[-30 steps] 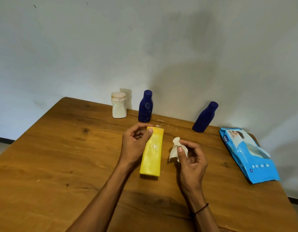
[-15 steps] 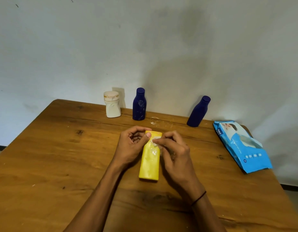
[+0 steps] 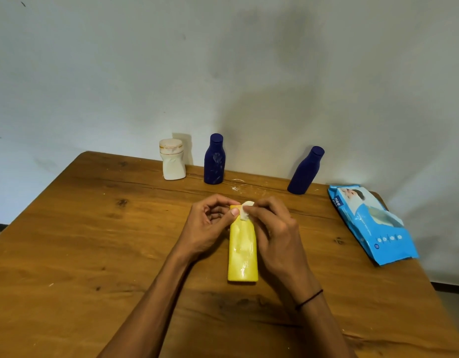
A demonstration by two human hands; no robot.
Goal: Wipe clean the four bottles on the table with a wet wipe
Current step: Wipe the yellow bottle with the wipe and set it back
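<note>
On the worktop (image 3: 68, 254) the yellow bottle (image 3: 242, 251) lies flat, mid-wipe. Left hand (image 3: 210, 228) steadies its top end, fingers curled on it; right hand (image 3: 274, 228) pinches the wipe (image 3: 245, 213) there. Next, probably: drag the wipe down its length.

Yellow btl (image 3: 242, 250), 2 navy btls (image 3: 214, 161) (image 3: 305, 171), white btl (image 3: 172, 161), blue wipes pack (image 3: 373, 226), white wipe (image 3: 245, 211).
</note>
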